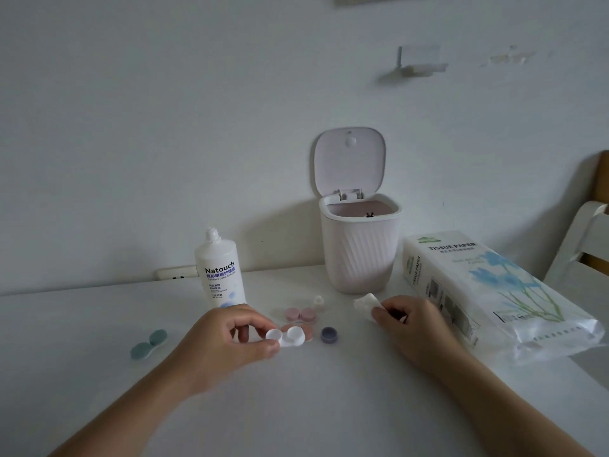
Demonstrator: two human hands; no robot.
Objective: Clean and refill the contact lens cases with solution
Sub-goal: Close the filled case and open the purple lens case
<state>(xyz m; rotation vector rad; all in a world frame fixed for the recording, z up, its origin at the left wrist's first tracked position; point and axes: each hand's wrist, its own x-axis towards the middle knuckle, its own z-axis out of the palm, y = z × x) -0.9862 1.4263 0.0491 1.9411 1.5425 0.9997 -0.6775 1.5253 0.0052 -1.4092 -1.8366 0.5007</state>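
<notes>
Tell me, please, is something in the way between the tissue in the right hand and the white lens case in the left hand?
Nothing visible is. The right hand pinches the tissue, the left hand holds the white lens case with both cups uncovered. The purple cap lies on the table under that gap, so keep the tissue raised.

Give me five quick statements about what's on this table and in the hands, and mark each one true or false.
1. The left hand holds the white lens case. True.
2. The bin lid is closed. False: it stands open.
3. The right hand pinches a piece of tissue. True.
4. The solution bottle lies on its side. False: it stands upright near the wall.
5. The green lens case sits to the right of the tissue pack. False: it lies on the far left of the table, apart from both hands.
</notes>
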